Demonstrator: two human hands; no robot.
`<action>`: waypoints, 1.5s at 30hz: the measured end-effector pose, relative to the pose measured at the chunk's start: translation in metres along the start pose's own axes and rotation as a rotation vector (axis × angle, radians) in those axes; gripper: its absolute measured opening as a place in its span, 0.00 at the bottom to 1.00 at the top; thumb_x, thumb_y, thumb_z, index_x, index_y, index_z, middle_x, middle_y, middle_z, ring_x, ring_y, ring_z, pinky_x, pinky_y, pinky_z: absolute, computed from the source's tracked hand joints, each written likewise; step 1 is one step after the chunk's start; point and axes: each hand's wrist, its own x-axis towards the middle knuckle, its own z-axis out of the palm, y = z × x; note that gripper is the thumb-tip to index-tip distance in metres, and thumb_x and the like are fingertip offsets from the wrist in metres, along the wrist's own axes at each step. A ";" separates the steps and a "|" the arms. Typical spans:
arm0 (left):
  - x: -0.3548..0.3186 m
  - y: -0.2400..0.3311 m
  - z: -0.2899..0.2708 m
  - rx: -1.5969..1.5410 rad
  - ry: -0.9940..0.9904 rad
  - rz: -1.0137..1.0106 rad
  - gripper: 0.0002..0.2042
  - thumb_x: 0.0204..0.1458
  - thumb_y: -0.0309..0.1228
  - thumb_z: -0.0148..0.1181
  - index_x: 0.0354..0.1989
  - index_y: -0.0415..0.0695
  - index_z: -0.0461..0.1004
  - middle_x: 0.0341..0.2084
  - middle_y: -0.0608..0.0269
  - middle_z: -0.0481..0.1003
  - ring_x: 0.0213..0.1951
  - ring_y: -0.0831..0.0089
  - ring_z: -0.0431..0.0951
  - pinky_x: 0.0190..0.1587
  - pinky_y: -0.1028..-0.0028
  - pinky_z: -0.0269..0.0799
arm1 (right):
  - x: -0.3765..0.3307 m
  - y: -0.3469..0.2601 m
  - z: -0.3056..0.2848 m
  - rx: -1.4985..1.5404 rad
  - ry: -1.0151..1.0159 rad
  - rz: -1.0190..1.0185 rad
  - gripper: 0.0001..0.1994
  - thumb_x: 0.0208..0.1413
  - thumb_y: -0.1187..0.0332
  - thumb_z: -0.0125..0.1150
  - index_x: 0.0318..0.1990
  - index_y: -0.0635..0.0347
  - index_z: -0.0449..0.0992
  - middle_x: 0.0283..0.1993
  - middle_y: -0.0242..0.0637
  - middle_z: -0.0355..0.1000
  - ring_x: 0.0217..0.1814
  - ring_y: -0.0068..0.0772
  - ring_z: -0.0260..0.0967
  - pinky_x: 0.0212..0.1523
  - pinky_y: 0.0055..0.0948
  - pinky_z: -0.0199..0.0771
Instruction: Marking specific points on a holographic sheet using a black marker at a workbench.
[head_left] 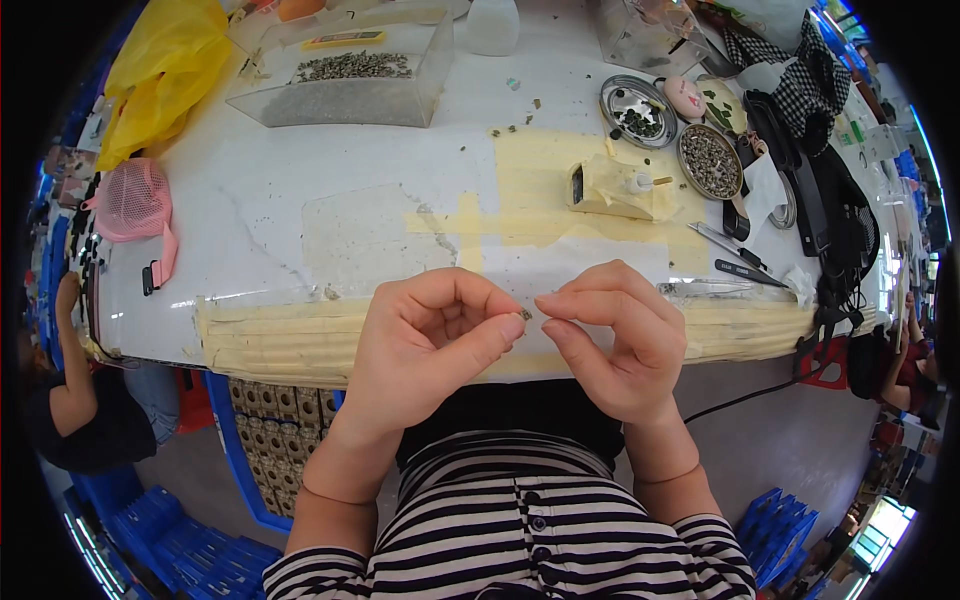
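In the head view, both hands meet over the near edge of the white desk (300, 240), just above the person's striped shirt (520, 530). The left hand (425, 345) pinches a tiny dark piece (525, 314) between thumb and forefinger, so that grip is clenched on it. The piece is too small to identify. The right hand (620, 340) has its fingertips drawn together right beside that piece, almost touching it. Whether this grip grasps anything cannot be told, since the fingers hide their own tips.

Three round metal dishes show at the far right: one (638, 110) with dark bits, one (710, 160) full of small greyish parts, and a third (788, 205) mostly hidden under white paper. One clear plastic tray (350, 80) at the far side holds a heap of the same greyish parts. One tape-wrapped block (615, 188) sits near the dishes, and tweezers (728, 243) lie just beside it. One pink mesh item (135, 200) rests at the left. A yellow bag (165, 70) is cut off by the rim. Another person's arm (72, 350) shows at the left edge.
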 end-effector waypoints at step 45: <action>0.047 0.024 -0.022 0.841 0.135 0.184 0.04 0.55 0.21 0.63 0.35 0.32 0.78 0.26 0.65 0.78 0.30 0.84 0.74 0.33 0.82 0.70 | -0.008 0.011 -0.003 -0.132 0.158 0.049 0.08 0.51 0.81 0.68 0.40 0.66 0.83 0.32 0.39 0.78 0.32 0.31 0.75 0.34 0.24 0.73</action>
